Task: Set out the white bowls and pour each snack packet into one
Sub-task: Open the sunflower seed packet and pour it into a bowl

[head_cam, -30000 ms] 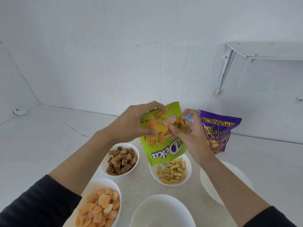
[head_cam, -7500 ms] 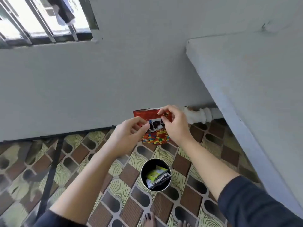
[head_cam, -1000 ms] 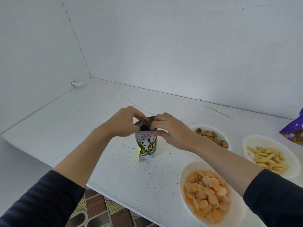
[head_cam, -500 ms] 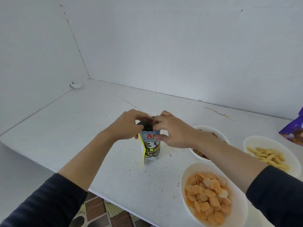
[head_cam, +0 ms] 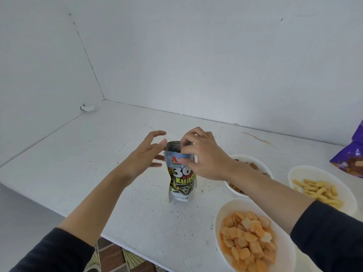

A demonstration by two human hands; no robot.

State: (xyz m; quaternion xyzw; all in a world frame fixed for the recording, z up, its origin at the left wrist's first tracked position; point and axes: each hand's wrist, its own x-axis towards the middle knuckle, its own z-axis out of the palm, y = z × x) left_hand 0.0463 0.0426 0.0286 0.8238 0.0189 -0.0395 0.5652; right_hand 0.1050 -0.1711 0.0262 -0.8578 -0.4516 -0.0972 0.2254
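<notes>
Packet [head_cam: 181,179], centre: glossy printed film, creased.
Counter [head_cam: 94,154]: matt white paint, speckled, chipped.
Bowl [head_cam: 235,205], lower right: smooth white, faint sheen.
Purple bag [head_cam: 351,158], right edge: glossy film.
Sleeve [head_cam: 330,238]: matt dark cloth.

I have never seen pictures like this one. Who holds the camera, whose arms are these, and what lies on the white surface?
There is no machine: a person wears the camera on the head, so you look down along their arms. The right hand pinches the top of a snack packet standing on the white counter; the left hand is open beside it. To the right stand three white bowls: orange crackers, brown pieces, yellow sticks. A purple bag shows at the right edge.
</notes>
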